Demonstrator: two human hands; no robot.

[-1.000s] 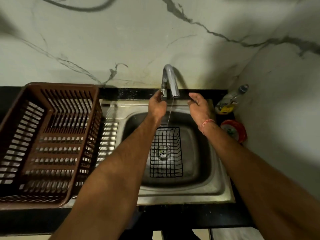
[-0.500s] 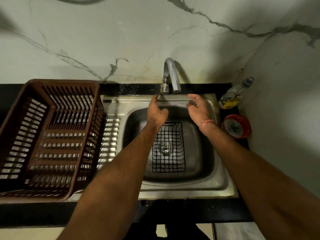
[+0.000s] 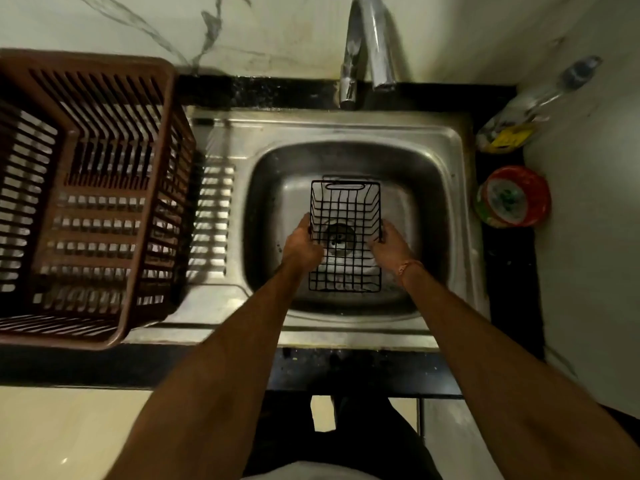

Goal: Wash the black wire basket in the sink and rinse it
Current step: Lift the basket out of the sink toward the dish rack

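A black wire basket (image 3: 345, 216) sits in the steel sink (image 3: 446, 157), over the drain. My left hand (image 3: 302, 244) grips its left rim and my right hand (image 3: 388, 245) grips its right rim. A red thread is tied round my right wrist. The chrome tap (image 3: 367, 46) arches over the back of the sink, and no water stream shows under its spout.
A large brown plastic crate (image 3: 86, 188) stands on the ribbed drainboard at the left. A dish soap bottle (image 3: 519, 116) and a round red tub (image 3: 514, 197) stand on the black counter at the right. A marble wall rises behind.
Both hands dropped from the tap into the basin and took hold of the basket's sides. The water stream seen a second ago is gone. The camera has leaned in over the sink.
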